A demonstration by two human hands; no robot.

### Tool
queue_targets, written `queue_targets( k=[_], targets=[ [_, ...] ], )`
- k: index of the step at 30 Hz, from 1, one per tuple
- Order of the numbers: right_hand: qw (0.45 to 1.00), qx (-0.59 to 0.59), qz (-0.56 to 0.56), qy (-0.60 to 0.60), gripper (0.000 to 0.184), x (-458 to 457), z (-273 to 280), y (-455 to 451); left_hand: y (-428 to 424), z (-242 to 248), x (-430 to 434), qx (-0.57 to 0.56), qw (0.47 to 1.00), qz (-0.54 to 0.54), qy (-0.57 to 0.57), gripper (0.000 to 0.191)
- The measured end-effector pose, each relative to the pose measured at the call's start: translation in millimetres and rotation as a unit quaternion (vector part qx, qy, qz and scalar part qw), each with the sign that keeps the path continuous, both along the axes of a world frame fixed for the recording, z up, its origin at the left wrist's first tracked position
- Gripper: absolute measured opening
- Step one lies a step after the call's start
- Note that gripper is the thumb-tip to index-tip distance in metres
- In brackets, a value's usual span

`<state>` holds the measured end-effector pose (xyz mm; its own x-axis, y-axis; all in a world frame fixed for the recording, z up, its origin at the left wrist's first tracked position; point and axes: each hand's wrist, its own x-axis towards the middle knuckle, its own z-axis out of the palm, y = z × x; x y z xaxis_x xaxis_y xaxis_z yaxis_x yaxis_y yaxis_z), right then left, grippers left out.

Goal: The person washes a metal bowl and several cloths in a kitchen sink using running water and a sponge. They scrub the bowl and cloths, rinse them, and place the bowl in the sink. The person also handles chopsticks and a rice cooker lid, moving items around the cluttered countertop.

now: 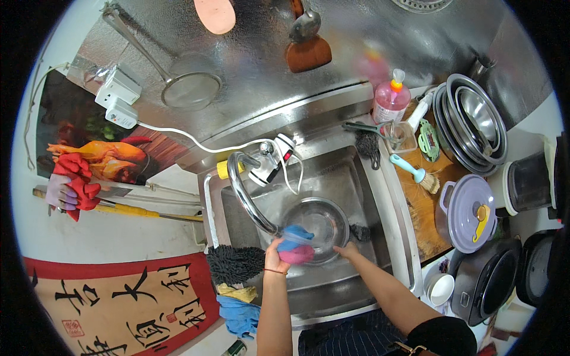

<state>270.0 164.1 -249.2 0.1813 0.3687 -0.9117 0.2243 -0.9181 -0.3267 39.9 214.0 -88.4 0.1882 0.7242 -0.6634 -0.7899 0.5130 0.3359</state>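
My left hand point(277, 257) holds a blue cloth point(295, 238) and a pink cloth point(297, 254) bunched together, just below the spout of the chrome gooseneck faucet point(247, 193). Water appears to run over the cloths. Under them, a round stainless-steel basin point(327, 213) rests in the steel sink point(338, 285). At the near right of this basin, my right hand point(348, 251) has its fingers on the rim. A dark scrubbing pad point(360, 232) lies in the sink to the right of the basin.
A white corded device point(272, 160) sits behind the faucet. Left of the sink hang a dark chenille mitt point(234, 262) and a blue towel point(240, 313). At right stand a pink soap bottle point(392, 102), stacked steel bowls point(474, 124), a brush point(416, 173) and a lilac pot point(465, 213).
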Motion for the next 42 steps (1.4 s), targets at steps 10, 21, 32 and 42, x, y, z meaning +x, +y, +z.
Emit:
queue_targets(
  k=[10, 21, 32, 42],
  targets=[
    [0.768, 0.075, -0.214, 0.599, 0.044, -33, 128, 82, 2, 28, 8, 0.017, 0.998, -0.028, -0.044, 0.038],
    [0.875, 0.440, 0.110, -0.167, 0.048, -78, 144, 114, 14, -23, 71, -0.050, 0.986, 0.050, 0.149, 0.025],
    [0.940, 0.318, 0.122, 0.021, 0.049, -45, 147, 134, -2, -30, 48, -0.040, 0.995, 0.016, 0.091, 0.039],
    [0.825, 0.110, -0.036, 0.553, 0.044, -64, 226, 111, -42, -57, 12, -0.031, 0.999, -0.031, -0.030, 0.072]
  ],
)
